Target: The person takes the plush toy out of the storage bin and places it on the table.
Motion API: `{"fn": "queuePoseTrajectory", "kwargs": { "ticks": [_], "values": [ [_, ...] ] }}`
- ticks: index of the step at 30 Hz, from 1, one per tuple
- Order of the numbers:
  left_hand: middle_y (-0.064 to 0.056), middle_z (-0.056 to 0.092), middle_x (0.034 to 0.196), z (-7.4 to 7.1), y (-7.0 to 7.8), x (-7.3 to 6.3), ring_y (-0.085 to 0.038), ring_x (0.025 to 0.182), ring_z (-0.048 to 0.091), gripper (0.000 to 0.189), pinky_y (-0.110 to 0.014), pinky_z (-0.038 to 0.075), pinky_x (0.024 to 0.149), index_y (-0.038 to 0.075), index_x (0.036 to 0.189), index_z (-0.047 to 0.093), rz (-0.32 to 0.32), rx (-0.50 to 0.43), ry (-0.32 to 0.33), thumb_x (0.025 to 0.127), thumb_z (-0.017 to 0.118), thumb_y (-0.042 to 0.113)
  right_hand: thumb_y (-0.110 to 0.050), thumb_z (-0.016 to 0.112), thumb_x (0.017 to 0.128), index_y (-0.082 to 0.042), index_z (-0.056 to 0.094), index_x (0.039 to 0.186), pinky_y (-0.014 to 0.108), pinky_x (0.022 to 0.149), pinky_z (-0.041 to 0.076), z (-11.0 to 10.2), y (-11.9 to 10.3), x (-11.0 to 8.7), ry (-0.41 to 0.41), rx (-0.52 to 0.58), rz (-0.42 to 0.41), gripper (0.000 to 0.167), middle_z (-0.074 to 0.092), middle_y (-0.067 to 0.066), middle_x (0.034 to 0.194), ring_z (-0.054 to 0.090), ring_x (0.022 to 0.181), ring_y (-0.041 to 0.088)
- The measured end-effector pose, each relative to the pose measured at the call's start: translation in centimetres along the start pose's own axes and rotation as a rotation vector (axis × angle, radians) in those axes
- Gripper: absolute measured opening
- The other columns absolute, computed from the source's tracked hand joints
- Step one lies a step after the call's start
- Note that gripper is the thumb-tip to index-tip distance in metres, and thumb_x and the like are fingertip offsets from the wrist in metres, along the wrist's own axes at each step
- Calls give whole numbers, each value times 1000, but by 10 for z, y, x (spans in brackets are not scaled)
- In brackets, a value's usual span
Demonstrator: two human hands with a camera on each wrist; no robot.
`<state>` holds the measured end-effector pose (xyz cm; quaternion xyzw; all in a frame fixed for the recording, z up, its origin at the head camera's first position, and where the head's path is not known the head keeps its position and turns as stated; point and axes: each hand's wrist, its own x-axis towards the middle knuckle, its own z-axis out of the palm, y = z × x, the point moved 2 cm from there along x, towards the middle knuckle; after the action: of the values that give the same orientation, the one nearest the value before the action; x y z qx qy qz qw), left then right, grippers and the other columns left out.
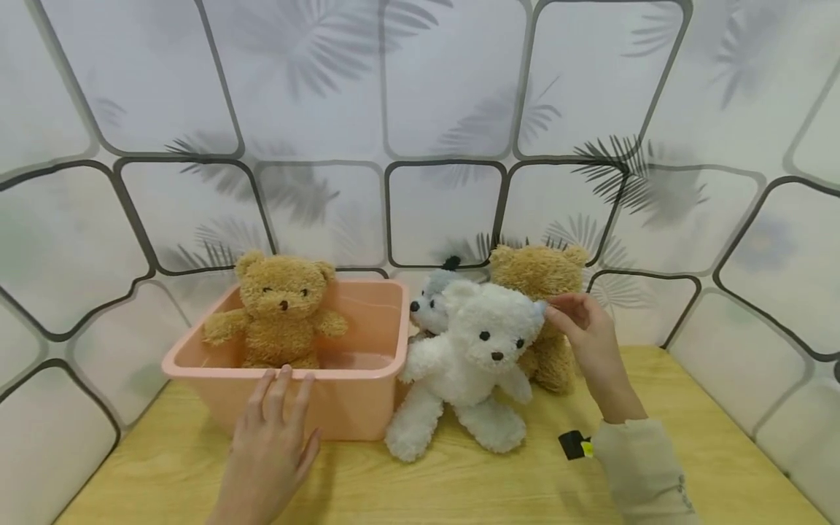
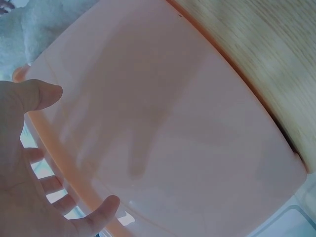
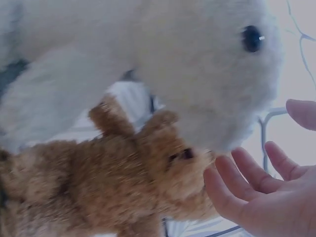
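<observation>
A white teddy bear (image 1: 477, 357) sits on the table against the right end of a pink plastic bin (image 1: 354, 405). My right hand (image 1: 586, 332) is at the side of its head, fingertips right at the ear; in the right wrist view, thumb and fingers are spread apart beside the white fur. Inside the bin a brown teddy bear (image 1: 282, 310) sits upright, facing me. My left hand (image 1: 269, 437) rests on the bin's front rim with fingers extended. Behind the white bear are a grey-and-white plush toy (image 1: 429, 306) and another brown teddy bear (image 1: 541, 270), both partly hidden.
The wooden table (image 1: 459, 492) ends at pale patterned fabric walls (image 1: 446, 211) at the back and sides. A small black tag with a yellow patch (image 1: 572, 445) lies on the table near my right sleeve (image 1: 639, 467).
</observation>
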<state>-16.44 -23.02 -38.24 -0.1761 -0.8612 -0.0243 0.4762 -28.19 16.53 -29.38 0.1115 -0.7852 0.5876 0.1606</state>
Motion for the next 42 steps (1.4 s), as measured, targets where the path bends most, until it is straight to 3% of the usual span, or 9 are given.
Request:
{"fn": "queuePoseTrajectory", "kwargs": {
  "ticks": [5, 12, 18, 22, 25, 28, 33, 36, 42],
  "values": [
    [-35, 46, 134, -1, 0, 0, -56, 122, 44, 63, -67, 51, 71, -1, 142, 47, 2, 8, -10, 107, 23, 46, -12, 56, 105, 8, 49, 129, 14, 90, 46, 4, -20, 3, 41, 41, -86, 32, 54, 18, 132, 54, 113, 3],
    [-35, 46, 134, -1, 2, 1, -56, 122, 44, 64, -67, 51, 71, -1, 141, 47, -3, 5, -25, 107, 21, 47, -2, 57, 102, 8, 53, 124, 17, 92, 47, 20, -47, 8, 23, 107, -153, 24, 59, 16, 126, 59, 110, 7],
    [-35, 46, 134, 0, 1, 1, -56, 121, 44, 64, -67, 50, 73, -1, 141, 47, 3, 7, -11, 107, 21, 46, 4, 57, 100, 11, 51, 124, 20, 95, 48, 42, -68, 8, -68, 145, -192, 26, 59, 17, 128, 57, 120, 22],
    [-35, 46, 133, 1, 1, -2, -55, 120, 45, 64, -66, 52, 70, 0, 141, 47, 15, 22, -4, 107, 21, 46, 4, 58, 100, 11, 50, 127, 31, 103, 46, 54, -74, 7, -125, 122, -206, 29, 54, 24, 137, 50, 130, 31],
    [-34, 46, 134, 1, 1, -3, -55, 121, 45, 63, -66, 52, 70, 0, 142, 47, 18, 26, 5, 107, 22, 46, 4, 57, 100, 11, 50, 126, 43, 108, 42, 59, -75, 7, -131, 119, -216, 28, 53, 24, 139, 48, 133, 35],
    [-34, 46, 136, 2, 0, -2, -55, 122, 45, 62, -66, 52, 70, 0, 143, 48, 20, 22, 18, 107, 24, 45, 5, 57, 100, 11, 50, 125, 46, 110, 41, 61, -74, 9, -128, 135, -215, 27, 53, 24, 139, 48, 133, 35],
    [-34, 46, 136, 4, 0, 0, -55, 121, 45, 61, -66, 51, 68, -1, 142, 49, 25, 14, 39, 107, 26, 43, 5, 58, 99, 11, 52, 123, 33, 106, 44, 56, -72, 12, -90, 137, -215, 25, 56, 22, 136, 52, 130, 29],
    [-34, 47, 136, 4, 0, 0, -55, 121, 45, 61, -67, 51, 70, -1, 142, 49, 25, 4, 45, 107, 26, 43, 5, 58, 99, 9, 54, 120, 24, 99, 47, 48, -69, 13, -34, 174, -200, 22, 61, 13, 128, 55, 125, 25],
    [-35, 46, 135, 3, -1, -1, -56, 120, 46, 61, -67, 51, 71, -1, 142, 49, 24, 10, 39, 107, 26, 43, 3, 57, 100, 4, 56, 117, 21, 95, 49, 40, -71, 14, -24, 259, -207, 17, 64, -1, 119, 57, 120, 23]
  ]
}}
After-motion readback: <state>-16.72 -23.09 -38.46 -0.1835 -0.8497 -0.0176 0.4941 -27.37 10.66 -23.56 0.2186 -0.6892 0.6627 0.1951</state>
